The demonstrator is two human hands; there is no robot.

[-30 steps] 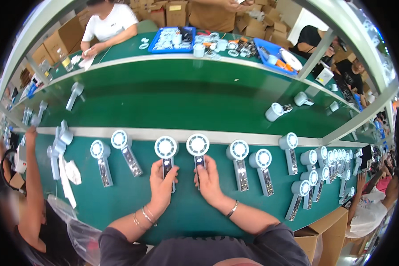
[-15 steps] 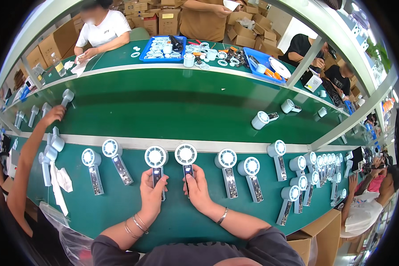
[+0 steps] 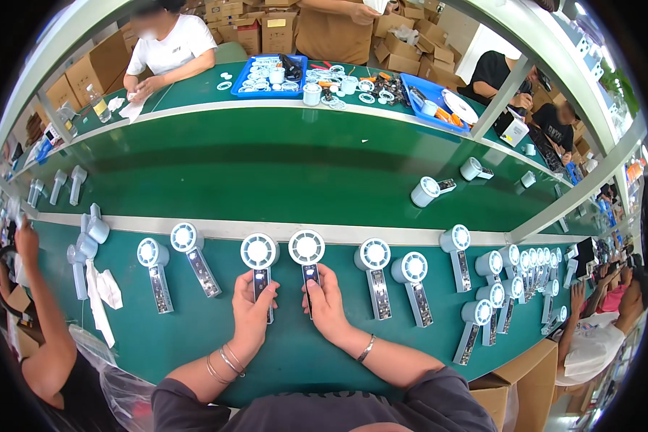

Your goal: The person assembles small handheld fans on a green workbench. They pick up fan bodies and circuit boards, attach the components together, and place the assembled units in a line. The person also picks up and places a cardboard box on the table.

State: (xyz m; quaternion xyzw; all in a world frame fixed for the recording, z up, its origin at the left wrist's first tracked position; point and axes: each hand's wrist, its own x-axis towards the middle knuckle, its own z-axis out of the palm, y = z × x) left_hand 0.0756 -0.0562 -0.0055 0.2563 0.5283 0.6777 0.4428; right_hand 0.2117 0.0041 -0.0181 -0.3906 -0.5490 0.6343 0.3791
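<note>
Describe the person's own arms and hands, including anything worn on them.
Both the left hand and the right hand are bare, without gloves. The left wrist carries several thin metallic bangles; the right wrist has a single silver-toned bracelet. The forearms are uncovered below short, dark grey sleeves.

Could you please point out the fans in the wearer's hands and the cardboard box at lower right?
Left fan [image 3: 258, 252], in left hand [image 3: 251, 315]: head view, on its round front.
Right fan [image 3: 307, 247], in right hand [image 3: 329, 309]: head view, on its round front.
Cardboard box [image 3: 531, 366]: head view, on a panel.
</note>
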